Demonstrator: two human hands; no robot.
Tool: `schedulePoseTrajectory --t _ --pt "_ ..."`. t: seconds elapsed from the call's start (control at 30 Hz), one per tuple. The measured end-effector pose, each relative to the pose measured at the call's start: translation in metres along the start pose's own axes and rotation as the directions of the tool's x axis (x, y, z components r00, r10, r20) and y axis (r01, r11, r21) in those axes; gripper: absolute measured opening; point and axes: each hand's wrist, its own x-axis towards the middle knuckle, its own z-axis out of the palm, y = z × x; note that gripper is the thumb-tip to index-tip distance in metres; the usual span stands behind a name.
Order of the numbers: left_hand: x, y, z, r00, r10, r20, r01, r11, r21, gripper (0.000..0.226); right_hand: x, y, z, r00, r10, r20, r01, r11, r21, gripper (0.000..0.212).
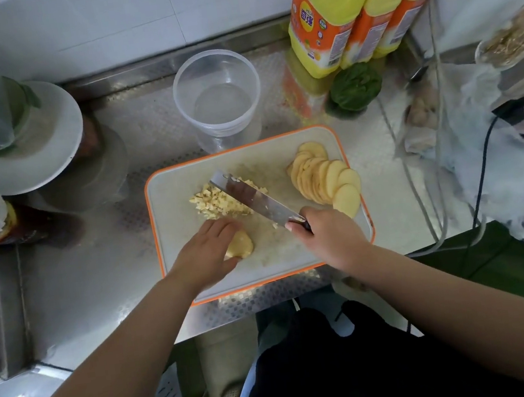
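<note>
Centre frame, cutting board [169, 190]: left hand [209, 248] curls over a potato piece [242, 246] at lower middle to steady it, right hand [327, 239] wraps the knife [250, 196] handle, blade angled against the diced pile [214, 203], probably herding it aside; slices [321, 177] queued at right.

Two bare forearms run to the left hand [209, 252] and right hand [329, 239]. Nearer than the cutting board [179, 189], loose black clothing [328, 383] covers the person's front, with small white patches near its top edge.
</note>
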Motion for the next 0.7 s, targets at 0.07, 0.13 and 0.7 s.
schedulePoseTrajectory --t 0.07,0.13,0.7 --pt "-0.001 0.008 0.002 0.996 -0.083 -0.022 0.082 0.995 -0.058 0.062 0.001 0.003 -0.001 1.0 0.018 0.011 -0.018 1.0 -0.015 0.044" --pt "-0.001 0.018 0.004 0.986 -0.159 -0.046 0.153 0.982 -0.112 0.059 0.003 0.006 -0.002 0.999 0.029 0.016 -0.029 0.999 -0.025 0.044" --pt "0.008 0.105 0.034 0.585 -0.802 -0.122 0.692 0.572 -0.44 0.062 0.011 -0.001 0.007 0.995 -0.038 0.088 0.057 0.973 -0.224 0.034"
